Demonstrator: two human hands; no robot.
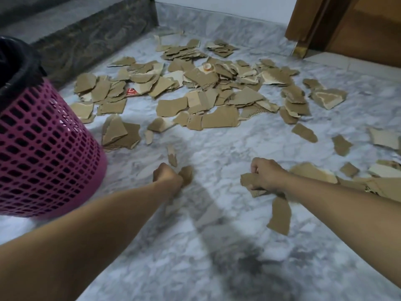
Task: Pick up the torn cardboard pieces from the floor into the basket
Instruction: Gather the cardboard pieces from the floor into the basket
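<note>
**A:** While both arms reach out low over the marble floor (217, 246), what is each hand doing?

**B:** From the head camera, the left hand (167, 177) is curled into a fist, pinching a small cardboard scrap (186, 174). The right hand (268, 174) has its fingers clamped round a bunch of torn pieces (249, 181), and a long strip (280, 216) hangs below it.

**A:** Why gather with both at once?

**B:** I judge it saves trips: each hand fills up before going to the basket (43, 148).

**A:** Where is that?

**B:** Just left of the left forearm, pink mesh with a black liner (17, 61), tilted in view and near enough for a short swing.

**A:** And the remaining cardboard?

**B:** Most lies ahead in a wide scatter of cardboard pieces (206, 83), with some at the right edge. Much is left to do.
</note>
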